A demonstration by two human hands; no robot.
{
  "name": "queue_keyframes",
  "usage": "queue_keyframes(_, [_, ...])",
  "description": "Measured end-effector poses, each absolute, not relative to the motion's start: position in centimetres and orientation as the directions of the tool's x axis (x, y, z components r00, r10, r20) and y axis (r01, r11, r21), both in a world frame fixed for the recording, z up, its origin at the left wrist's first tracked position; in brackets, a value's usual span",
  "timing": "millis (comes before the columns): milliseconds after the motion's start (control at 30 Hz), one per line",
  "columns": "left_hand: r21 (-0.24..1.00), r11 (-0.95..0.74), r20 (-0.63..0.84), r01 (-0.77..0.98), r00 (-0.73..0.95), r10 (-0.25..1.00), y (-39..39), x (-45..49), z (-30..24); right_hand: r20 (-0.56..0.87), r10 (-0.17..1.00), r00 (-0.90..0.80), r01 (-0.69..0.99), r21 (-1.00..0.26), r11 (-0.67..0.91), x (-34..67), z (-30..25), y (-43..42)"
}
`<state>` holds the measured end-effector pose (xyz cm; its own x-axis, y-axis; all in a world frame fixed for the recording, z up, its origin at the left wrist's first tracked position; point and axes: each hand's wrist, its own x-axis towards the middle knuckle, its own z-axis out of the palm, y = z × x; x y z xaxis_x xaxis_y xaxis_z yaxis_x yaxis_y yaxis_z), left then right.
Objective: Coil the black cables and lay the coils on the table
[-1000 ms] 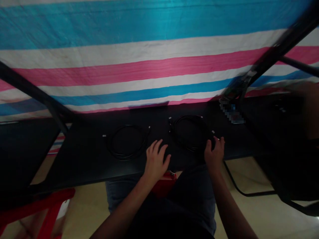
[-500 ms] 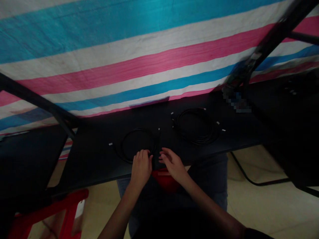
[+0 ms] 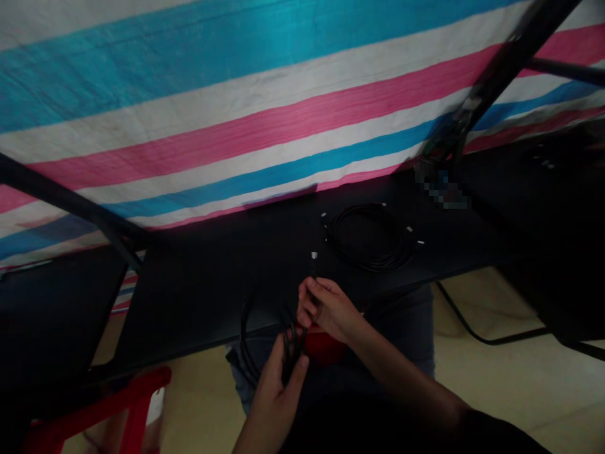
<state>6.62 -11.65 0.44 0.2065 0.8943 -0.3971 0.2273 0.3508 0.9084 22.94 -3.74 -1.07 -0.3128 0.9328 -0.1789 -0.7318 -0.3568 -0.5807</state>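
A coiled black cable (image 3: pixel 245 334) hangs over the front edge of the black table, gripped by my left hand (image 3: pixel 278 378), whose fingers curl round its loops. My right hand (image 3: pixel 326 302) pinches the same cable close to one end, just above and right of the left hand. A pale connector tip (image 3: pixel 314 255) sticks up past the right fingers. Farther back to the right, a second bundle of coiled black cables (image 3: pixel 378 268) lies on the table, with several pale connector tips around it.
The black table (image 3: pixel 198 271) has dark metal struts (image 3: pixel 108 233) at its left and right. Behind it hangs a striped sheet (image 3: pixel 236 132). A red stool (image 3: pixel 94 403) stands at lower left. A blurred-out patch (image 3: pixel 447 192) sits at the back right.
The left coil has been lifted off the table and drawn toward me in my left hand. My right hand, empty before, has closed on the cable near its end.
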Motion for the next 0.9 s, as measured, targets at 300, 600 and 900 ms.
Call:
queue_keyframes(300, [0.886,0.447,-0.461,0.12,0.141,0.876,-8.3,4.7,2.5,0.022,0.962,-0.272,-0.771,-0.603,-0.205,28.3,2.0,-2.3])
queue_keyframes(600, [0.827,0.555,-0.514,-0.096,0.272,0.813,-8.0,9.0,3.2,0.069,0.944,0.324,-0.559,-0.791,0.25,28.2,-0.1,-0.4])
queue_keyframes(900, [0.877,0.48,-0.458,-0.017,0.275,0.845,-8.6,9.8,3.0,-0.056,0.991,0.119,-0.658,-0.752,0.037,28.6,0.9,-0.8])
